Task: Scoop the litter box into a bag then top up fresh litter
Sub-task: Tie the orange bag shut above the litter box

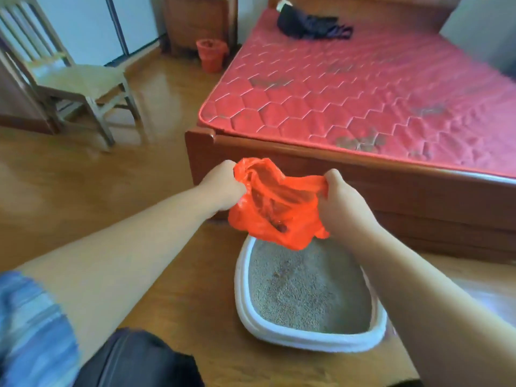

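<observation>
An orange plastic bag [275,208] hangs in the air over the far end of a white litter box [242,300] on the wooden floor. My left hand [222,184] grips the bag's left edge and my right hand [342,198] grips its right edge, holding its mouth open between them. Dark clumps show inside the bag. The box holds grey litter [307,291] with a small dark clump near its middle. No scoop is in view.
A wooden bed [279,163] with a red quilted mattress [377,93] stands just behind the box, dark cloth on its far end. A wooden chair [75,85] stands at the left. A small bin [211,55] lined in orange sits at the back.
</observation>
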Available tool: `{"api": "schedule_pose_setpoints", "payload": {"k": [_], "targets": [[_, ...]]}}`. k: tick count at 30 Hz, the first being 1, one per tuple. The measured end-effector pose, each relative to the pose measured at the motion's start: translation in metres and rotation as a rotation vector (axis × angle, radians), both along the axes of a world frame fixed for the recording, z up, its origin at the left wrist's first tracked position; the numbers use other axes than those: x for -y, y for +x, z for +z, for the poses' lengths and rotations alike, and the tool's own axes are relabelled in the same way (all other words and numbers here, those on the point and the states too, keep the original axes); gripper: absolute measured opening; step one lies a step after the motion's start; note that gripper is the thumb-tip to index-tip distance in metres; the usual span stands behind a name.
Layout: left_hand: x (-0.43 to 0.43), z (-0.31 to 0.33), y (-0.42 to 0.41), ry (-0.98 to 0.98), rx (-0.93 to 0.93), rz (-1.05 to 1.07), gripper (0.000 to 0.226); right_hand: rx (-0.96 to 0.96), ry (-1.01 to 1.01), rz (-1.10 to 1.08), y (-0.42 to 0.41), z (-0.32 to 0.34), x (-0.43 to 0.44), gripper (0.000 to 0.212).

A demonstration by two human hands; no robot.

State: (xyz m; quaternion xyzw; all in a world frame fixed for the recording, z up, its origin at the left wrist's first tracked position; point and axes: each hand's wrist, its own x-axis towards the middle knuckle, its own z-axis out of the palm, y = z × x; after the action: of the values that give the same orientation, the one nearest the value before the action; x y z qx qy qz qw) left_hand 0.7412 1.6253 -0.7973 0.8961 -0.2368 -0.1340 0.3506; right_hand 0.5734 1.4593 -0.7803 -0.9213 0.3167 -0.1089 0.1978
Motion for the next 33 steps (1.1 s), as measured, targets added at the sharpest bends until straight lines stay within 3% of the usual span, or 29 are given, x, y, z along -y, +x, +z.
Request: {"api": "schedule_pose_setpoints", "payload": {"k": [2,8,12,17,20,26,30,33], "targets": [[0.022,-0.006,-0.028,0.009,-0.104,-0.048,0.009,-0.083,0.085,-0.068,-0.017,-0.011,0.020,0.012],[0.051,-0.059,-0.063,0.120,-0.330,-0.019,0.025,-0.154,0.628,-0.289,-0.056,-0.063,0.061,0.026],[0.050,-0.077,-0.071,0.067,-0.484,-0.017,0.018,-0.252,0.642,-0.319,-0.071,-0.069,0.074,0.022],[0.047,-0.083,-0.076,0.054,-0.539,-0.031,0.019,-0.367,0.528,-0.229,-0.077,-0.077,0.081,0.052],[0.049,-0.083,-0.079,0.026,-0.595,-0.024,0.011,-0.520,0.396,-0.145,-0.074,-0.075,0.081,0.026],[0.053,-0.078,-0.071,0.114,-0.236,-0.028,0.011,-0.616,0.415,-0.295,-0.056,-0.072,0.081,0.008],[0.049,-0.077,-0.058,0.119,-0.121,-0.036,0.007,-0.724,0.174,-0.167,-0.042,-0.065,0.084,0.025],[0.042,-0.080,-0.044,0.136,-0.026,-0.027,0.012,-0.646,0.214,-0.213,-0.037,-0.063,0.080,0.026]]}}
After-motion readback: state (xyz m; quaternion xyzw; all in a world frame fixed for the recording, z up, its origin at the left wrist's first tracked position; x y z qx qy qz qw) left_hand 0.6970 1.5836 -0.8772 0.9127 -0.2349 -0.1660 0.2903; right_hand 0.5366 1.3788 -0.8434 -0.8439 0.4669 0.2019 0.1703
